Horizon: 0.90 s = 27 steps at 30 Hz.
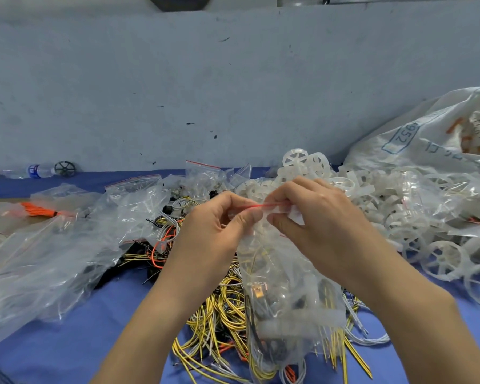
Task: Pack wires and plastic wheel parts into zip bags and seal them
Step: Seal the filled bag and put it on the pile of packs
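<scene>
A clear zip bag [286, 295] hangs in the middle of the view, filled with wires and plastic parts. Its red zip strip [257, 206] runs between my two hands. My left hand [222, 225] pinches the strip's left end between thumb and fingers. My right hand [319, 217] pinches the right end the same way. Loose yellow, white and orange wires [222, 309] lie in a heap on the blue table [103, 322] under the bag. A pile of white plastic wheels [394, 214] spreads to the right.
Crumpled clear bags [53, 245] cover the left, one with an orange wire bundle [39, 210]. Empty red-strip zip bags [139, 187] lie behind. A big white sack [427, 134] leans at the right. A water bottle [36, 171] and a dark wheel [65, 168] lie by the grey wall.
</scene>
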Each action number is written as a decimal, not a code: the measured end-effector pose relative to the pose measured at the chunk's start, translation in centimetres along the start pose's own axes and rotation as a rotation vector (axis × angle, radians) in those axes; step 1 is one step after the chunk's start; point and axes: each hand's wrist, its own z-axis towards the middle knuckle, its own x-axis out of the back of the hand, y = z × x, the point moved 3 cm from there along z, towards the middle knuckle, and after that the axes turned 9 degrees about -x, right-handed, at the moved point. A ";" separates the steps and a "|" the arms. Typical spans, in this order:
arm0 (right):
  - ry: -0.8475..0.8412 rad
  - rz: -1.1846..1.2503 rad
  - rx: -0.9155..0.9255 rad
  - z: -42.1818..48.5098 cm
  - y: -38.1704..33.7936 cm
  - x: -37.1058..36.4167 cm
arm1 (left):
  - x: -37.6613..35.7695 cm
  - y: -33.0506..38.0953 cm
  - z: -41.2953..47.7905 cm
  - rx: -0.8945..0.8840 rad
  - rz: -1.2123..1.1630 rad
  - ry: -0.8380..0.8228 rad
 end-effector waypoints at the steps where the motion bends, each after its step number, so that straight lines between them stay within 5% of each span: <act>1: 0.004 0.015 -0.002 0.0 0.1 0.0 | 0.0 0.1 0.0 -0.015 0.017 0.018; 21: 0.165 0.144 0.005 0.2 1.6 0.9 | 0.5 -0.3 0.2 0.120 -0.149 -0.009; 27: 0.085 0.355 -0.173 -0.2 6.4 1.6 | 1.0 -1.1 0.1 0.119 -0.126 0.062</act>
